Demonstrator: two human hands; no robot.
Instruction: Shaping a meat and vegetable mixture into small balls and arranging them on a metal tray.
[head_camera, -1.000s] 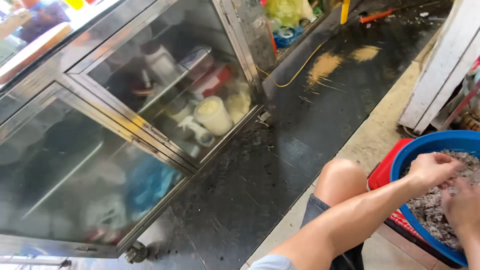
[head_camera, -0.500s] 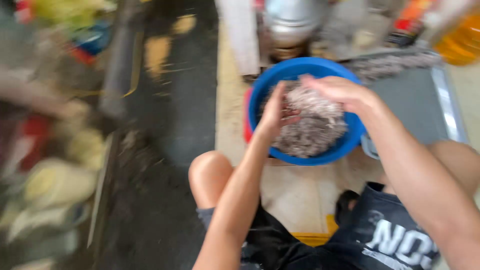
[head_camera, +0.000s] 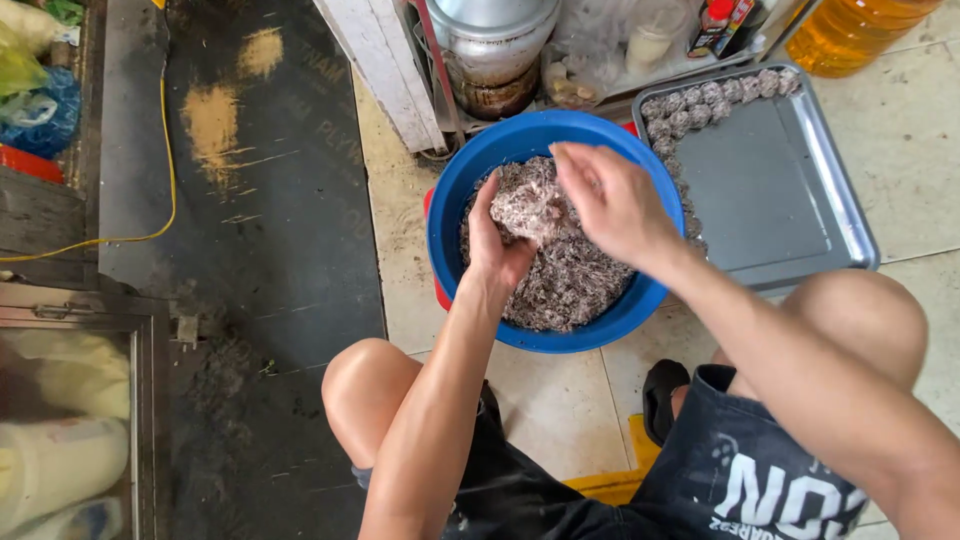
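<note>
Head view: a lump (head_camera: 528, 208) of mince was cupped above the blue bowl (head_camera: 452, 200), left hand (head_camera: 497, 240) fingers curled under, right hand (head_camera: 610, 200) fingers pressed over. Shaping judged underway; placement on tray (head_camera: 770, 180) needed next.

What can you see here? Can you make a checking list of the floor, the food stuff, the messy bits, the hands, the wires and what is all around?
Surface: pale tiled floor, with a dark stained mat to one side.
Job's things: blue bowl holding a dark speckled mixture; a clump of mixture is between both hands; metal tray with formed balls along its far and near-bowl edges.
Clutter: sandy patches on the mat; plastic bags at the far corner.
Grippers: left hand cups the clump from below; right hand presses it from above.
Cables: yellow cable across the mat.
Surroundings: metal pot, jug of amber liquid, glass-fronted cabinet.
</note>
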